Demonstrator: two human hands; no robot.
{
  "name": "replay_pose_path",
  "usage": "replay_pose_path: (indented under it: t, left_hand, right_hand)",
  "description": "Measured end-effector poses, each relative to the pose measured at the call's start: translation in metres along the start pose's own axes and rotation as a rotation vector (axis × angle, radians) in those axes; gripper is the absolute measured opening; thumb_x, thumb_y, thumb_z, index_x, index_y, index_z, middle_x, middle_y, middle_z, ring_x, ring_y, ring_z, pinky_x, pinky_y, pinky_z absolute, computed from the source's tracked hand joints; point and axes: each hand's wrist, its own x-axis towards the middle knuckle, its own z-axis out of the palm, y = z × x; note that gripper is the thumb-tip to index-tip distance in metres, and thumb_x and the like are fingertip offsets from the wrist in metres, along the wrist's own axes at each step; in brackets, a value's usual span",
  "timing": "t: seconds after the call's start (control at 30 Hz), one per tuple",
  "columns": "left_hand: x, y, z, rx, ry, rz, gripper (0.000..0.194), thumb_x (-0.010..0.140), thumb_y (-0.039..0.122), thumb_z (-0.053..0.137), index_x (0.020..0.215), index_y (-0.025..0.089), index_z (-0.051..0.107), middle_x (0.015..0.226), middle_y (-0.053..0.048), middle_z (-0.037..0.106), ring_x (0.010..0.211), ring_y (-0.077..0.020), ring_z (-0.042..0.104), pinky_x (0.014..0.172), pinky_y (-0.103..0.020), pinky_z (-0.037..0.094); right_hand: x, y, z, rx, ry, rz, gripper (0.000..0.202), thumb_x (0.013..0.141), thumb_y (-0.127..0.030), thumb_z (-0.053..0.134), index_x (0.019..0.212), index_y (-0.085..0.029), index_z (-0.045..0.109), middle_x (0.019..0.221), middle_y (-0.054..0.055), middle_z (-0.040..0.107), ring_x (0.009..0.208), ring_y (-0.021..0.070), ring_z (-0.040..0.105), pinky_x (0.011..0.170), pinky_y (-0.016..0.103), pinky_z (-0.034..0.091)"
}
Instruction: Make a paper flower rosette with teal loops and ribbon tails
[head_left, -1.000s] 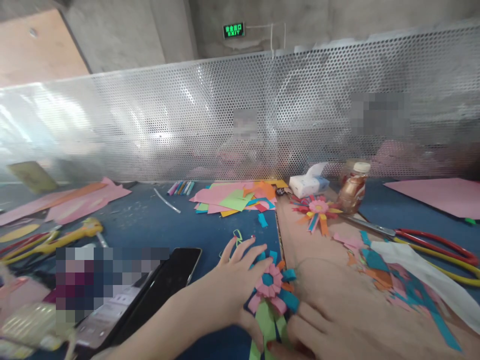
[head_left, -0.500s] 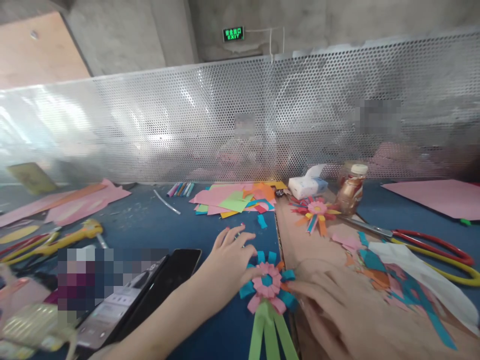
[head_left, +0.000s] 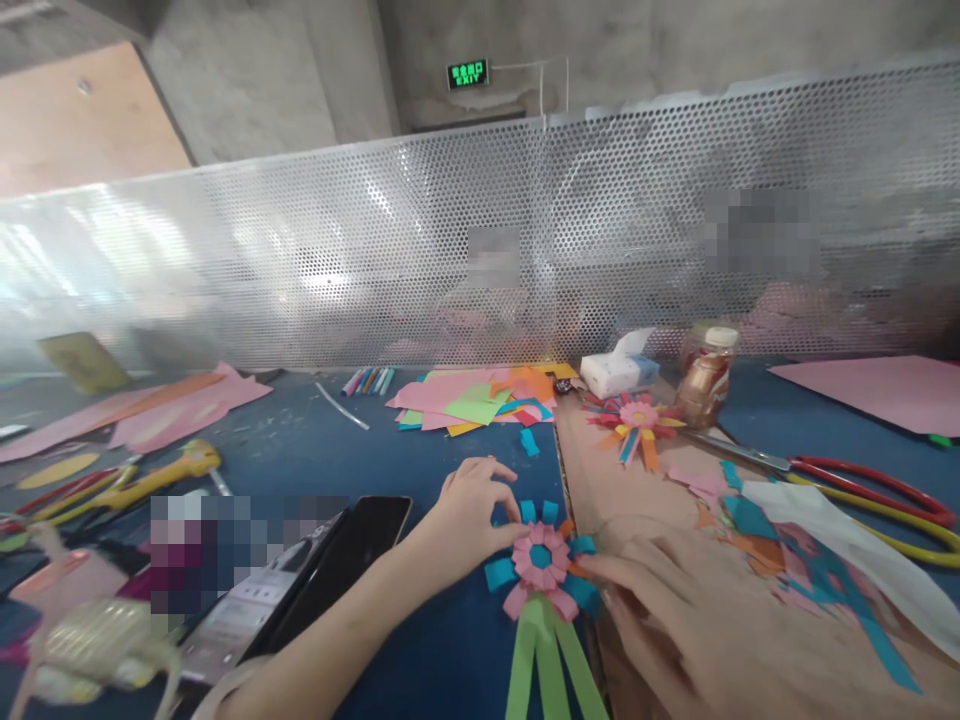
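Note:
A paper flower (head_left: 541, 558) with a pink ring, a blue centre and blue, pink and orange loops lies on the blue table. Green paper strips (head_left: 551, 655) hang from its lower side. My left hand (head_left: 476, 515) is at the flower's upper left, fingers bent and apart, thumb close to the pink ring. On the right, my right hand (head_left: 667, 600) has its fingertips at the flower's right edge, by the orange and blue loops; whether they pinch it is unclear.
Colored paper sheets (head_left: 472, 400), a tissue box (head_left: 619, 373), a bottle (head_left: 706, 380) and another paper flower (head_left: 637, 418) stand behind. Scissors (head_left: 870, 490) and scraps (head_left: 780, 550) lie right; phones (head_left: 345, 570) and a yellow glue gun (head_left: 169, 475) left.
My left hand's fingers have curled inward from a more spread pose. The flower appears slightly further right in the view, as does most of the table. My right hand stays beside the flower.

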Motion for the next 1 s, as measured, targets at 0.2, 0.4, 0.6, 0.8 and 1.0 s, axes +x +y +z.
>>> replay_pose_path:
  t: [0.2,0.4,0.6,0.8,1.0]
  left_hand:
    - [0.002,-0.001,0.004,-0.032,0.007,0.004,0.012,0.066,0.03,0.061,0.059,0.02,0.063,0.1,-0.004,0.056,0.101,-0.021,0.045,0.089,-0.039,0.032]
    - [0.003,-0.003,0.005,-0.066,0.006,0.011,0.012,0.067,0.027,0.06,0.059,0.019,0.062,0.098,-0.004,0.056,0.099,-0.0196,0.047,0.089,-0.036,0.033]
    - [0.003,-0.004,0.003,-0.135,0.023,0.027,0.011,0.067,0.025,0.058,0.06,0.019,0.062,0.097,-0.004,0.056,0.096,-0.0186,0.049,0.086,-0.032,0.036]
    - [0.003,-0.001,-0.001,-0.279,0.044,-0.037,0.011,0.068,0.025,0.056,0.062,0.017,0.061,0.09,-0.003,0.059,0.085,-0.0153,0.055,0.078,-0.026,0.04]
    - [0.004,0.002,-0.004,-0.323,0.106,-0.112,0.01,0.069,0.022,0.053,0.065,0.017,0.06,0.082,-0.002,0.061,0.078,-0.0146,0.056,0.068,-0.025,0.041]
  right_hand:
    - [-0.002,0.0,0.002,-0.006,0.027,0.025,0.027,0.084,-0.027,0.032,0.097,-0.029,0.056,0.073,0.004,0.056,0.071,0.0187,0.053,0.06,0.031,0.041]
    - [-0.003,0.001,0.006,-0.009,0.051,0.069,0.024,0.082,-0.029,0.037,0.097,-0.027,0.055,0.078,0.003,0.058,0.074,0.0178,0.054,0.063,0.03,0.042]
    - [-0.002,0.006,0.006,0.055,0.021,0.219,0.023,0.082,-0.027,0.04,0.099,-0.028,0.055,0.083,0.002,0.062,0.073,0.0153,0.057,0.064,0.026,0.044]
    - [-0.005,0.017,0.011,0.148,-0.032,0.299,0.026,0.08,-0.027,0.04,0.1,-0.028,0.056,0.092,0.002,0.064,0.081,0.0182,0.059,0.07,0.029,0.046]
    - [-0.004,0.019,0.013,0.139,-0.042,0.391,0.024,0.079,-0.03,0.042,0.098,-0.03,0.056,0.093,0.0,0.064,0.08,0.0184,0.059,0.064,0.028,0.046]
